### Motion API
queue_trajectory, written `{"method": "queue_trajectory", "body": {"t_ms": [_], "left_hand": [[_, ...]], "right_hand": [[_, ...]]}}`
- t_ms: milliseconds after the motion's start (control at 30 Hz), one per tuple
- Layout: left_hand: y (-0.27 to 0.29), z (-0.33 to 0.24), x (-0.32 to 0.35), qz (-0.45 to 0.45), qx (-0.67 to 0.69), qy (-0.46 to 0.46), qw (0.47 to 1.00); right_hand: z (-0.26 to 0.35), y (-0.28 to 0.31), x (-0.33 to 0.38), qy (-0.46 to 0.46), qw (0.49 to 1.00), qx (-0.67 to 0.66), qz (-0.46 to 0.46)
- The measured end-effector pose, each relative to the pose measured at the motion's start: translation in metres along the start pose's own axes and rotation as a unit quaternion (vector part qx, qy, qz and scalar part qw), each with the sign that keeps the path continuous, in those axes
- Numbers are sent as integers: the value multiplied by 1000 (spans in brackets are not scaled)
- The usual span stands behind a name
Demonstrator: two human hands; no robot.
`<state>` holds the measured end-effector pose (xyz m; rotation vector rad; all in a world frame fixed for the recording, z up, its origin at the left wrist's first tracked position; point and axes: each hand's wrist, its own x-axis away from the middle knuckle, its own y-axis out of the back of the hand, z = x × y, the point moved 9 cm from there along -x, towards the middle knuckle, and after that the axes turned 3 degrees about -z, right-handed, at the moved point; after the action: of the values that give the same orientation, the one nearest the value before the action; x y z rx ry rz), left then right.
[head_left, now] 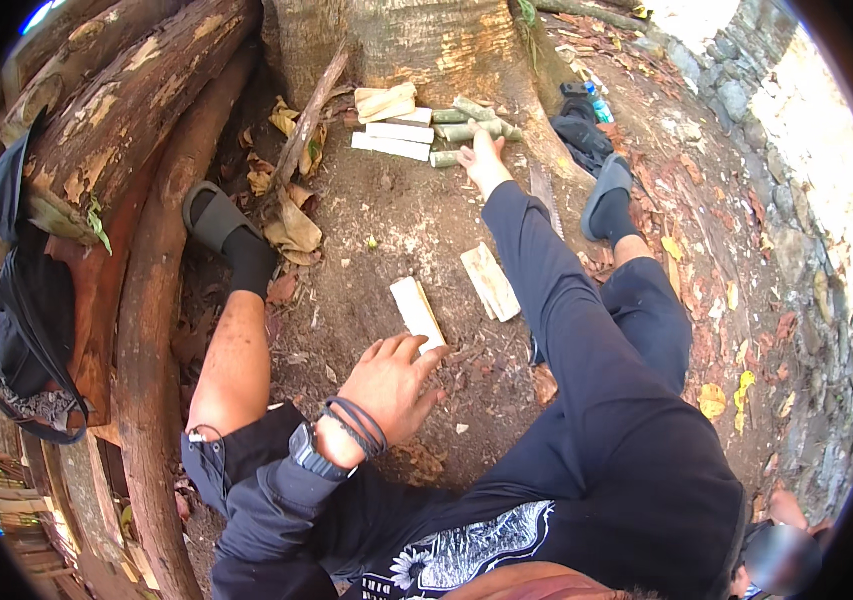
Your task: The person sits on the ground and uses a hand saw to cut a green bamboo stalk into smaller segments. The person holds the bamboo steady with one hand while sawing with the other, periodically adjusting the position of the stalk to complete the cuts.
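My right hand reaches far forward to several short green round sticks at the foot of the tree. Its thumb and fingers are apart, at the near sticks; whether they touch is hard to tell. My left hand, with a watch and dark bands at the wrist, hovers low with fingers spread and nothing in them. Just beyond its fingertips lies a pale split piece of wood. A second split piece lies to its right. More split pieces are stacked left of the green sticks.
A tree trunk rises at the far side. Large logs run along the left, with a black bag on them. A saw blade lies beside my right forearm. A dark bag and a stone wall are at right.
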<state>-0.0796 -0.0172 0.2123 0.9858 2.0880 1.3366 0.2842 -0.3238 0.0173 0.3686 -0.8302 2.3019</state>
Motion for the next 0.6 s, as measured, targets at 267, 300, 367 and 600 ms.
{"method": "queue_trajectory", "body": {"t_ms": [267,300,367,600], "left_hand": [[0,6,17,61,-13,40,997],[-2,4,20,70,-19,42,996],[-7,1,17,81,-6,33,996],[-19,17,30,171,-55,117,977]], "right_hand": [[-5,5,-19,68,973,201,88],[-1,8,-14,76,964,240,83],[30,38,-28,90,952,277,90],[131,53,5,86,880,453,113]]}}
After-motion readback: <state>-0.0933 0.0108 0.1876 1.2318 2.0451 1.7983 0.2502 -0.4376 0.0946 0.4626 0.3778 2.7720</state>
